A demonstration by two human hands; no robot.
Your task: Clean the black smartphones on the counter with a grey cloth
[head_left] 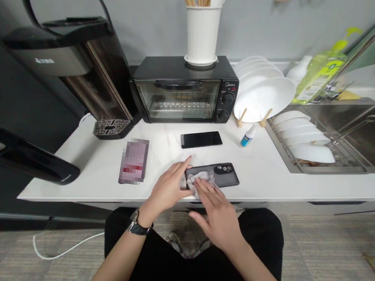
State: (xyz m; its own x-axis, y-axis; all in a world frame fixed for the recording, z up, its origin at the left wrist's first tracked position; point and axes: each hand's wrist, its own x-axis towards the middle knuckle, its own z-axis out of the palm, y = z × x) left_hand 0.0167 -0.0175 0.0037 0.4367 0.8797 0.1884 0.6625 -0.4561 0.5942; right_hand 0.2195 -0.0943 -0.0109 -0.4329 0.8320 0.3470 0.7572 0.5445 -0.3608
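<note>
Grey phone (228,178) lies back up on the white counter (270,174), near its front edge, with the camera end pointing right. A crumpled pale tissue (198,178) covers part of its left half. The left hand (168,183), with a watch (139,228) on the wrist, has its thumb and fingers spread around the phone's left end, holding it against the counter. The right hand (214,210) lies over the tissue, fingers stretched out and pressing it onto the phone, its thumb well apart from them.

Just behind, a black phone (201,140) rests screen up. A small white bottle (247,136) with a blue label stands to the right, in front of the upright plates (266,98). To the left of the left hand lies a flat pinkish object (134,161), too blurred to make out. A toaster oven (182,100) stands at the back, bearing a white holder (201,34) of chopsticks.
</note>
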